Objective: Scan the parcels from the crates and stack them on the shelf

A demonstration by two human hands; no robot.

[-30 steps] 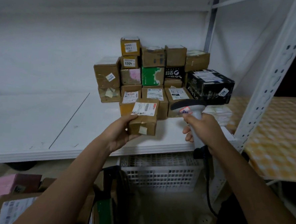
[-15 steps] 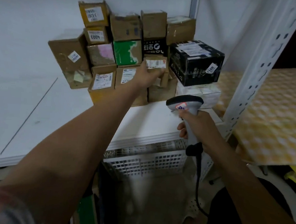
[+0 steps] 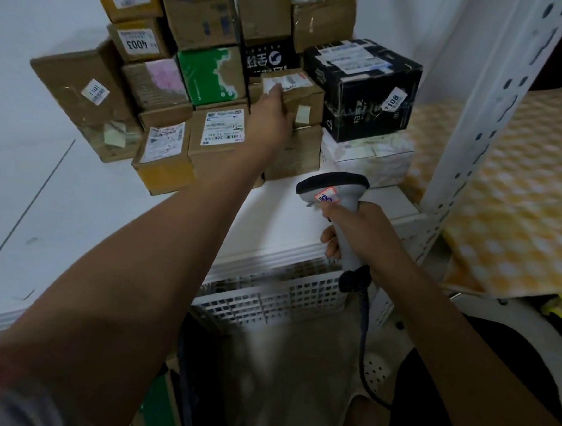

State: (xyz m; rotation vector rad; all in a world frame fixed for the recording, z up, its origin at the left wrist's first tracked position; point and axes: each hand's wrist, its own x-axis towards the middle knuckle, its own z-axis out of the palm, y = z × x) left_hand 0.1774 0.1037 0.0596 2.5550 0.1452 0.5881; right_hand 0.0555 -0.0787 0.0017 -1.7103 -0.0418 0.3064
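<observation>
A small brown parcel [image 3: 305, 97] with a white label sits on top of a lower brown box in the stack, just left of the black box [image 3: 363, 86]. My left hand [image 3: 271, 113] reaches out and grips this parcel at its left front corner. My right hand [image 3: 354, 227] holds the grey barcode scanner [image 3: 335, 191] by its handle, low over the front of the white shelf [image 3: 86, 201]. The scanner's cable hangs down toward the floor.
Stacked parcels fill the shelf's back right: a large brown box [image 3: 79, 92], a green box [image 3: 210, 75], labelled boxes [image 3: 222, 133]. A white crate [image 3: 268, 297] sits under the shelf. The perforated shelf upright [image 3: 475, 126] and a yellow checked surface [image 3: 521, 194] lie right.
My left hand carried the small parcel from in front of me up onto the stack beside the black box. The view moved closer to the shelf. My right hand kept holding the scanner.
</observation>
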